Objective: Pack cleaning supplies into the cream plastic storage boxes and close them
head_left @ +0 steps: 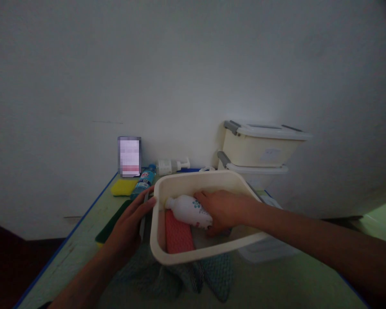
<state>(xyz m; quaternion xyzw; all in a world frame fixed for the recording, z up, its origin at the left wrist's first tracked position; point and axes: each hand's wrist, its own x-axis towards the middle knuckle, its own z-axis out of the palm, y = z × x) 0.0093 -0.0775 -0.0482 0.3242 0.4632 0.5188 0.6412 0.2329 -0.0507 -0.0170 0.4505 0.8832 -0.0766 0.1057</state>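
Observation:
A cream plastic storage bin (pixel 209 254) stands at the middle of the table, tilted slightly toward me. My left hand (pixel 133 221) grips its left side, fingers at the rim by a grey latch. My right hand (pixel 223 210) reaches inside the bin, its fingers wrapped around the lower end of a white bottle (pixel 185 209). The bottle lies on its side, cap to the left, above a red cloth (pixel 178 234). The right hand partly hides the bin's floor and whatever lies under it.
Two lidded bins (pixel 254 148) are stacked at the back right. A blue bottle (pixel 144 180), a yellow sponge (pixel 124 187), a pump bottle (pixel 169 166) and a phone (pixel 129 156) stand or lie at the back left. A grey-green cloth (pixel 167 279) lies in front; a clear lid (pixel 260 250) is at right.

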